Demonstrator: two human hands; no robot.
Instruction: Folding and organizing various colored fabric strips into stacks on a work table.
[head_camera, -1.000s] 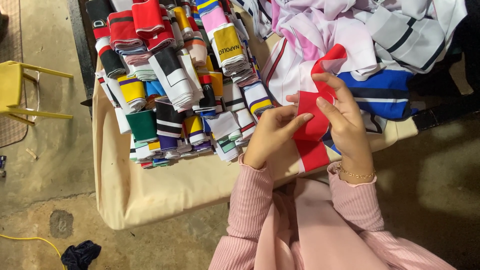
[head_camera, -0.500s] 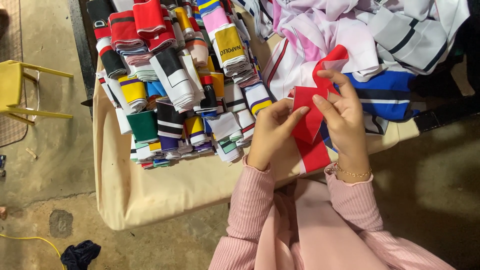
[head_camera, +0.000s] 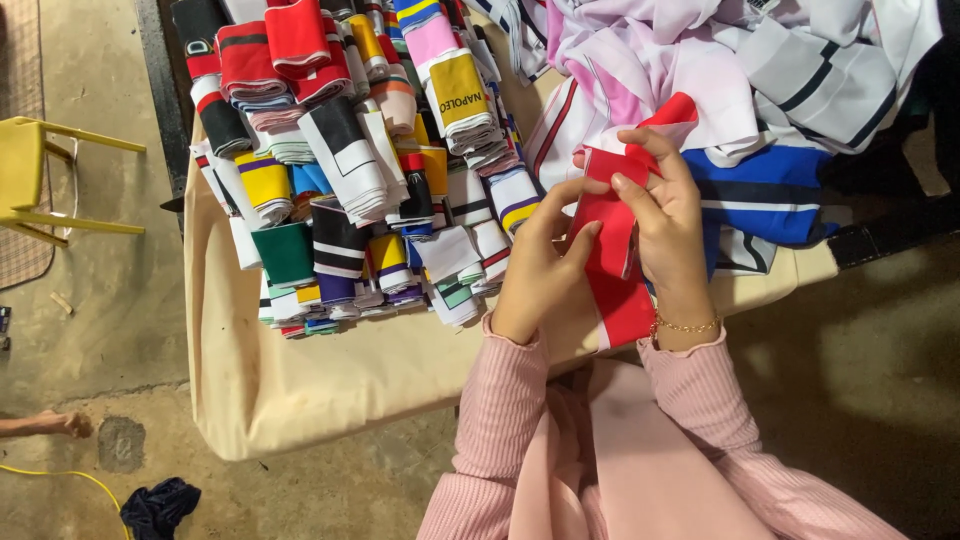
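hands: left (head_camera: 540, 265) and right (head_camera: 665, 215) both pinch red cloth strip (head_camera: 612, 250) | table (head_camera: 330, 380): folded cloth stacks (head_camera: 350, 170)

Bare concrete floor (head_camera: 110, 330), yellow chair (head_camera: 30, 180) at left, beige-covered table (head_camera: 300, 390), dim lighting.

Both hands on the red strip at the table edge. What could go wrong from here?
1. The red fabric strip hangs past the table edge; if the left hand or right hand loosens, it may slide to the floor.
2. The folded stacks sit close beside the left hand; a sideways nudge could topple them.
3. The loose pile of fabric touches the strip's far end, so pulling might drag other pieces along.
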